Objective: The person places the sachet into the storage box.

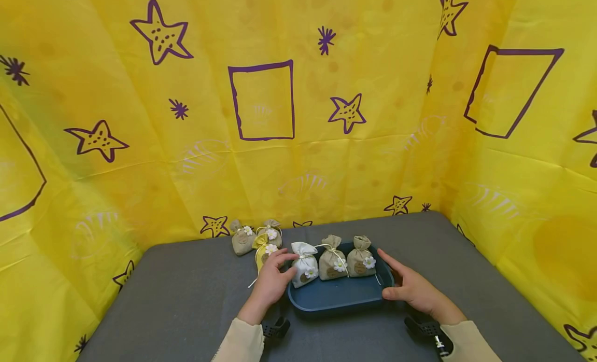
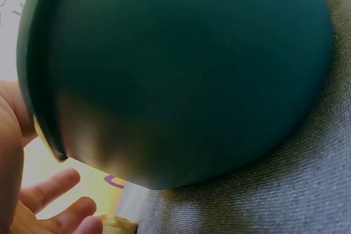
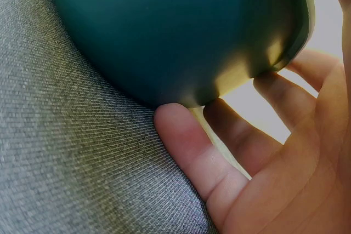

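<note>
A dark blue tray (image 1: 336, 295) sits on the grey table, holding three small drawstring pouches in a row. At its left end stands a white pouch (image 1: 305, 264) with a flower; the thumb and index fingertip of my left hand (image 1: 271, 279) are right at its left side, the other fingers loosely spread. Beside it are a beige pouch (image 1: 332, 263) and a second beige pouch (image 1: 361, 261). My right hand (image 1: 415, 287) rests against the tray's right end, thumb at the front corner. In the right wrist view, straight fingers (image 3: 184, 135) touch the tray's outer wall (image 3: 153, 31).
Behind my left hand, on the table (image 1: 186, 294), stand a yellow pouch (image 1: 260, 253), a beige pouch (image 1: 243, 241) and another beige pouch (image 1: 275, 231). A yellow curtain (image 1: 298, 159) with purple star drawings hangs along the back and sides. Both wrists wear black straps.
</note>
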Motion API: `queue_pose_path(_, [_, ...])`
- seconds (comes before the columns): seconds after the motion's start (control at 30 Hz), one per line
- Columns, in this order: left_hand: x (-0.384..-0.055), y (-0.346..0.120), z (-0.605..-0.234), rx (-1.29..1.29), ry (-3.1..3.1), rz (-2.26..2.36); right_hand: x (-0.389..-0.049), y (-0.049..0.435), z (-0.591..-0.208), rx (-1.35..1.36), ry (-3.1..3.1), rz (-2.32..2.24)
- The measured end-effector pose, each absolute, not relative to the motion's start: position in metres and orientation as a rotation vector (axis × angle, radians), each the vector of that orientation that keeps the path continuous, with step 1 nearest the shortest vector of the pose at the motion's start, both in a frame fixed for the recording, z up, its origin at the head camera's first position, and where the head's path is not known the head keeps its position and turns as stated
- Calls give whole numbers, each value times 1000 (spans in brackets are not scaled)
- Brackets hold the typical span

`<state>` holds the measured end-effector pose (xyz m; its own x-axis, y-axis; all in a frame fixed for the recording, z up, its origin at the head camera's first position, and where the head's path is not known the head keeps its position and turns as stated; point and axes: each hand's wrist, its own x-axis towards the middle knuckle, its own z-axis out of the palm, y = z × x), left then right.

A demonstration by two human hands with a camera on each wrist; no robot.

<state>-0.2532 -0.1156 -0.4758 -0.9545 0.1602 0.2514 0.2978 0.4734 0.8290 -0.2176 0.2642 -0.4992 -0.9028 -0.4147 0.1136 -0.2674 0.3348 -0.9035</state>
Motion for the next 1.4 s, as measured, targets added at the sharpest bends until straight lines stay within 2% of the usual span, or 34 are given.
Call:
queue_pose_path(0.13, [-257,-125,-475,-345,-2449,-1533,-218,264,-499,-633,2458,-1611])
queue_pose_path(0.37, [-266,-161,-473,21,-2296,-1604,-218,263,-499,-639,2433,-1636])
queue_pose_path(0.5, [-270,-174,-478,108,-2333,-1634,-218,263,-498,-617,2444,-1626])
queue_pose_path(1.0, [-271,-175,-491,-46,-2517,-1651,-218,262,-497,-623,2446,-1615])
queue_pose_path(1.4, [-271,-174,-491,-217,-2577,-1463,-218,264,-499,-633,2456,-1608])
